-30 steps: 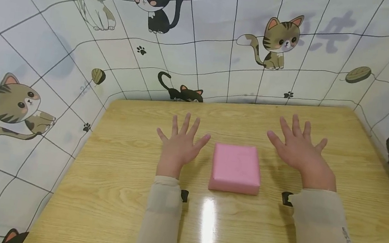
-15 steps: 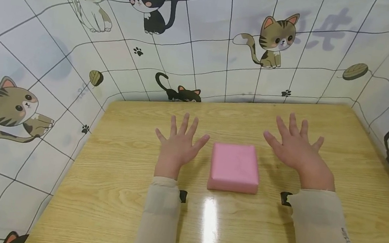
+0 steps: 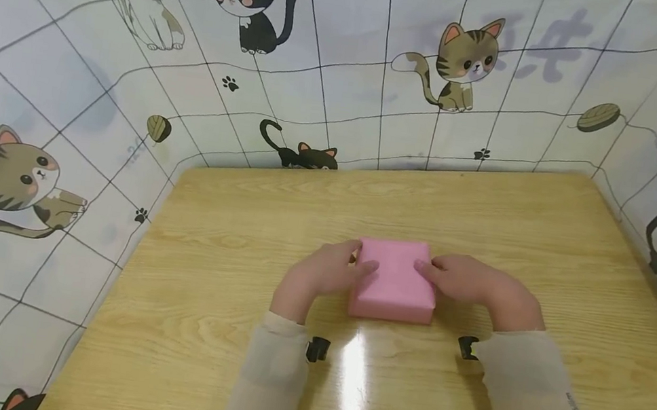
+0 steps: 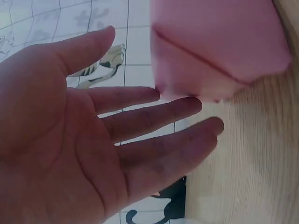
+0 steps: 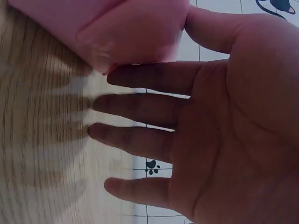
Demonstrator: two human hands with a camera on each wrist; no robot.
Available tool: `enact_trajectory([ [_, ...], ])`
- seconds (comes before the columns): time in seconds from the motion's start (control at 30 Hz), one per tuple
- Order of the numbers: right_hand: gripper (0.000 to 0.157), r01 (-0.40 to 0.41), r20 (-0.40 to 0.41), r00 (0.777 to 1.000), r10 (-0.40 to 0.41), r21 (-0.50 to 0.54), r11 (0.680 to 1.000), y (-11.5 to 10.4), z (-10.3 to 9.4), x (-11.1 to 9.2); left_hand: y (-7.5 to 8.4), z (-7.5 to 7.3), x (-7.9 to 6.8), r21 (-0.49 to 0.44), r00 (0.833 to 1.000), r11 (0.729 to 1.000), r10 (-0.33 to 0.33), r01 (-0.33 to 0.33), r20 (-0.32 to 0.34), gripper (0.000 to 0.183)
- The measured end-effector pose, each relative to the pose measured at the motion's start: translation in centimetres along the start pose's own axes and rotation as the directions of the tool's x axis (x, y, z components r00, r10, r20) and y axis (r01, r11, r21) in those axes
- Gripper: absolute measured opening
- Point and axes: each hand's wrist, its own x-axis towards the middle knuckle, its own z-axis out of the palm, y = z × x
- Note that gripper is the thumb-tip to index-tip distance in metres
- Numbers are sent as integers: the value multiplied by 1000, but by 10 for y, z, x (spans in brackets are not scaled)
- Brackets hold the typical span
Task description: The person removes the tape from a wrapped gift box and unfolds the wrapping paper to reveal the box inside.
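A square pink box (image 3: 395, 283), wrapped in smooth paper with folded ends, lies flat on the wooden table. At its left side is my left hand (image 3: 325, 271), its thumb over the top edge in the head view. Close up in the left wrist view, that hand's fingers (image 4: 152, 119) are extended, the index fingertip at the box's lower corner and the thumb apart from the wrapping. My right hand (image 3: 469, 280) pinches the right side: in the right wrist view its thumb (image 5: 208, 30) meets one face and the index finger lies along the opposite edge.
The wood-grain table (image 3: 226, 233) reaches back to a cat-patterned wall covering (image 3: 354, 92), which also rises at the left and right. A bright reflection shows on the tabletop in front of the box. Dark wrist-worn pieces (image 3: 317, 349) sit at both sleeves.
Both hands have come inward and down from either side, spread fingers drawing together, to reach the box's left and right sides. The box stays in place on the table.
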Motion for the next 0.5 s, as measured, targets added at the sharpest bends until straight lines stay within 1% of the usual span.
enact_trajectory([
  [0.1, 72, 23, -4, 1000, -23, 15, 1000, -6, 1, -2, 8, 4, 0, -17, 999, 999, 40, -40, -16, 63],
  [0.17, 69, 29, -2, 1000, -29, 32, 999, -10, 2, -4, 13, 7, 0, -19, 999, 999, 44, -45, -30, 62],
  [0.33, 63, 42, -3, 999, -42, 59, 997, -14, 4, -5, 20, 14, -2, -12, 999, 1000, 10, -10, -52, 74],
  [0.5, 63, 51, -18, 999, -50, 57, 997, -16, 6, -6, 22, 16, -5, -24, 998, 1000, -5, 4, -62, 76],
])
